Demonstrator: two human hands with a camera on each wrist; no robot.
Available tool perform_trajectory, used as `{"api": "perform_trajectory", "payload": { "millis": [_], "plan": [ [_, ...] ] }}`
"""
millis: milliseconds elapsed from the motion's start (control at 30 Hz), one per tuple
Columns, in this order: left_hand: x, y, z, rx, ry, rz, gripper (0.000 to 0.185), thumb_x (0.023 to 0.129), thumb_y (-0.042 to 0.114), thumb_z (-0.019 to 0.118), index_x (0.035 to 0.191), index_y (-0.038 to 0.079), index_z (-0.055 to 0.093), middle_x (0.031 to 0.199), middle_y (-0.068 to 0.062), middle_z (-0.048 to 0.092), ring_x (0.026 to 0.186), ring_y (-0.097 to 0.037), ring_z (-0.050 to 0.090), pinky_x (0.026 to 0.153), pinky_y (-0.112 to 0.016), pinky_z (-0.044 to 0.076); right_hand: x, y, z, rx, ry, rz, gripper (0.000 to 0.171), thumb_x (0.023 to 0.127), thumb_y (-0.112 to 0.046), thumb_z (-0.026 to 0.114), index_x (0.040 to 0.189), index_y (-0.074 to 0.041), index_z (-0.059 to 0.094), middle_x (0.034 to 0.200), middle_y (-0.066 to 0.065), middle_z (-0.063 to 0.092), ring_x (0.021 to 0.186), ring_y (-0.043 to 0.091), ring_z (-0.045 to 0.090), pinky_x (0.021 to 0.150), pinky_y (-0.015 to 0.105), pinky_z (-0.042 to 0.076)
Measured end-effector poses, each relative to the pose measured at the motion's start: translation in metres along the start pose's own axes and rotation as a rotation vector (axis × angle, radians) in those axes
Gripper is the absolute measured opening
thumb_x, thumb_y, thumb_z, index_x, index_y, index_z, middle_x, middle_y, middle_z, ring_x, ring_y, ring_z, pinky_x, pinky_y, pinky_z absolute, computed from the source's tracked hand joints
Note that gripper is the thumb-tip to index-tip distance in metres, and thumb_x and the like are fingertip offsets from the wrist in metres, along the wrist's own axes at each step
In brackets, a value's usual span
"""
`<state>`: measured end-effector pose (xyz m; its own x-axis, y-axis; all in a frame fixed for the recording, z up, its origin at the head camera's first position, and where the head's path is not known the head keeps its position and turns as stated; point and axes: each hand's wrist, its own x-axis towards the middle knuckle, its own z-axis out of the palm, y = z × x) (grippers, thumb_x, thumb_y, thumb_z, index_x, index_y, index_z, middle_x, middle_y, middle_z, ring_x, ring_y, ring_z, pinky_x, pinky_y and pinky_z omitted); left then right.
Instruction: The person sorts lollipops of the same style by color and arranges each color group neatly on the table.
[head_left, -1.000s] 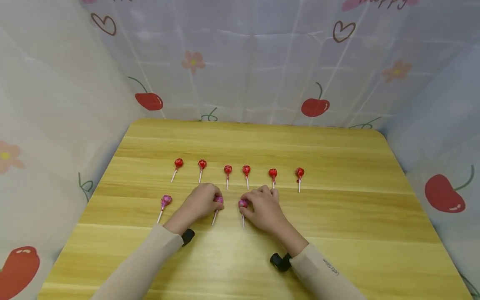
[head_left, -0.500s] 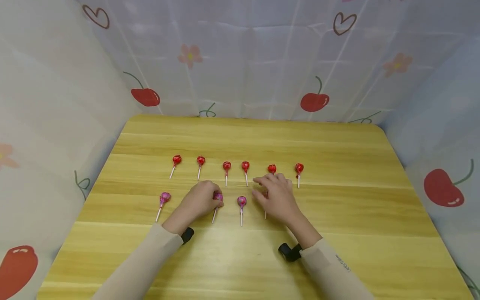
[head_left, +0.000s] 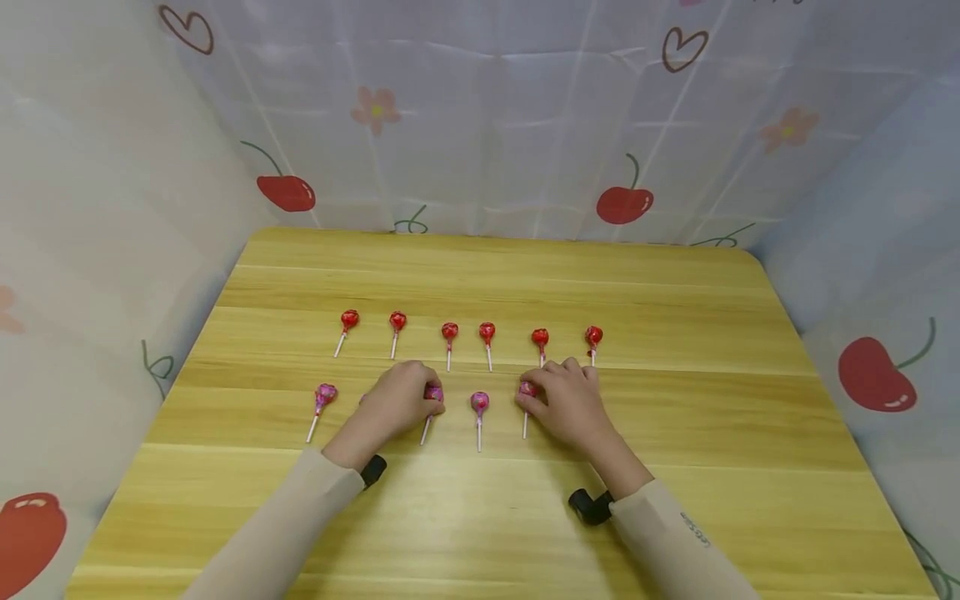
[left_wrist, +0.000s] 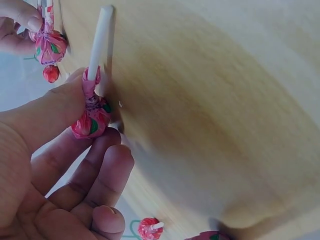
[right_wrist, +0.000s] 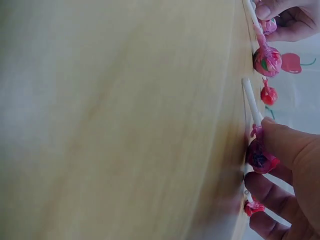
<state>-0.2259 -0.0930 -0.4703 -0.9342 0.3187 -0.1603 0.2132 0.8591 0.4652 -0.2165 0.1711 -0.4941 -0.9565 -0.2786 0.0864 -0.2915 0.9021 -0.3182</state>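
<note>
- Lollipops in pink wrappers are lying in a near row on the tabletop [head_left: 675, 417]; the left hand [head_left: 393, 404] is pinching one pink lollipop [head_left: 432, 394] by its head, thumb on the wrapper neck.
- The right hand [head_left: 572, 400] is closing its grip on another pink lollipop [head_left: 527, 389], stick pointing toward the person; a third pink lollipop [head_left: 479, 403] is lying between the two hands, a fourth [head_left: 325, 394] off to the left.
- Judging by this, both hands are setting sweets into line; the next move probably calls for letting go without rolling them.
- Six red lollipops [head_left: 449, 331] are forming the far row.
- Cherry-printed cloth [head_left: 480, 125] is hanging around the yellow wooden top.
</note>
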Motion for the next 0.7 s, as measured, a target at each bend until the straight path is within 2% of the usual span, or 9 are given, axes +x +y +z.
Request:
{"api": "perform_trajectory", "payload": {
  "millis": [100,267,567,700],
  "plan": [
    [0.0,0.0,0.001,-0.002,0.007,-0.003,0.016,0.082,0.022,0.082,0.085,0.011,0.072,0.087,-0.002,0.064,0.077,-0.016,0.054,0.071,-0.033,0.047,0.0,0.0,-0.001,0.026,-0.006,0.006,0.027,0.089,-0.045,0.071,0.106,-0.025,0.074,0.095,-0.009,0.068,0.086,0.018,0.045,0.079,0.039,0.024],
    [0.0,-0.001,0.002,0.001,0.014,-0.001,0.017,0.082,0.023,0.082,0.088,0.011,0.073,0.09,-0.003,0.066,0.079,-0.016,0.055,0.072,-0.034,0.048,-0.003,0.003,-0.009,0.052,-0.016,0.028,0.029,0.09,-0.046,0.07,0.109,-0.025,0.073,0.093,-0.01,0.068,0.086,0.018,0.046,0.081,0.039,0.025],
    [-0.002,-0.001,0.003,0.012,0.027,0.022,0.016,0.082,0.023,0.082,0.088,0.011,0.073,0.088,-0.002,0.064,0.078,-0.016,0.054,0.072,-0.033,0.047,-0.018,0.005,-0.018,0.072,-0.043,0.047,0.034,0.089,-0.042,0.073,0.116,-0.021,0.072,0.112,-0.004,0.071,0.092,0.019,0.05,0.085,0.042,0.025],
    [-0.003,0.0,0.004,0.055,0.039,0.044,0.018,0.083,0.025,0.082,0.091,0.011,0.073,0.085,-0.001,0.062,0.076,-0.015,0.053,0.069,-0.032,0.046,-0.022,0.006,-0.017,0.065,-0.044,0.049,0.035,0.089,-0.042,0.073,0.116,-0.021,0.071,0.108,-0.005,0.071,0.091,0.018,0.049,0.083,0.04,0.024]
  ]
}}
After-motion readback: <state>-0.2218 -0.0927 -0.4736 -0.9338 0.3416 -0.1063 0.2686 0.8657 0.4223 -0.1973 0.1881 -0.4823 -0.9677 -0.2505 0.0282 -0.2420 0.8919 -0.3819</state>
